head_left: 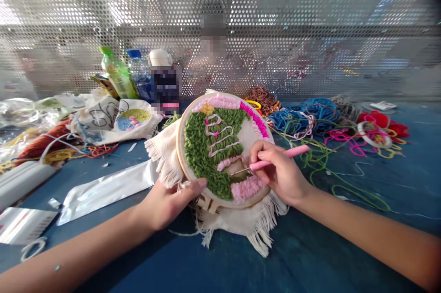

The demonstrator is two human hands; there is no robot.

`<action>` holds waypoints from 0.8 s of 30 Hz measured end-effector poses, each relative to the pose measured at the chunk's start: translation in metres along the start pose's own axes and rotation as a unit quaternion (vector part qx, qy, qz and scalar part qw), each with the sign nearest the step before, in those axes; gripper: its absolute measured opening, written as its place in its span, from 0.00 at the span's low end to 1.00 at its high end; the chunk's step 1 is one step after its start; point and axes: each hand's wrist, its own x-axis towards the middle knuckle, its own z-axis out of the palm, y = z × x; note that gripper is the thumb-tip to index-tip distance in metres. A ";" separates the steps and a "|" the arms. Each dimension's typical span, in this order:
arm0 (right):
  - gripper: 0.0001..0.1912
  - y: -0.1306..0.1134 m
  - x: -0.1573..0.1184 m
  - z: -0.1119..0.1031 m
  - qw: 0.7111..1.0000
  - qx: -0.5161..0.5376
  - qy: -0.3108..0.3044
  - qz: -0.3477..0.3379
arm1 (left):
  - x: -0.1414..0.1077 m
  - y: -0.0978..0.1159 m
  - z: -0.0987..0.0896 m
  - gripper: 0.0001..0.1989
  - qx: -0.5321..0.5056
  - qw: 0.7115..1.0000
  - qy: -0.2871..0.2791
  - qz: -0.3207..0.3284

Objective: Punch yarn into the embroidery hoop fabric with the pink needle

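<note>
A round embroidery hoop (179, 146) stands tilted in front of me, its fringed cream cloth hanging out around the rim. Green, light pink and magenta yarn loops cover much of the cloth, with a green tree shape and a yellow star in the middle. My left hand (168, 203) grips the hoop at the lower left, thumb on the front and fingers hidden behind. In my right hand (280, 171) is a pink punch needle (298, 151), pinched between thumb and fingers. Its metal tip touches or nearly touches the work just above the lower pink band.
Blue yarn (319, 116), brown yarn (263, 100) and loose green yarn (320, 164) lie behind and right. At left are a silvery packet (106, 192), a white device (25, 183), another stitched cloth (103, 118) and bottles (115, 70). A perforated metal screen (138, 8) rises behind the blue table.
</note>
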 end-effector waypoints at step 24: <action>0.10 -0.001 0.010 -0.002 0.999 -0.029 0.004 0.012 | 0.007 -0.008 0.001 0.16 -0.025 0.997 0.064 -0.042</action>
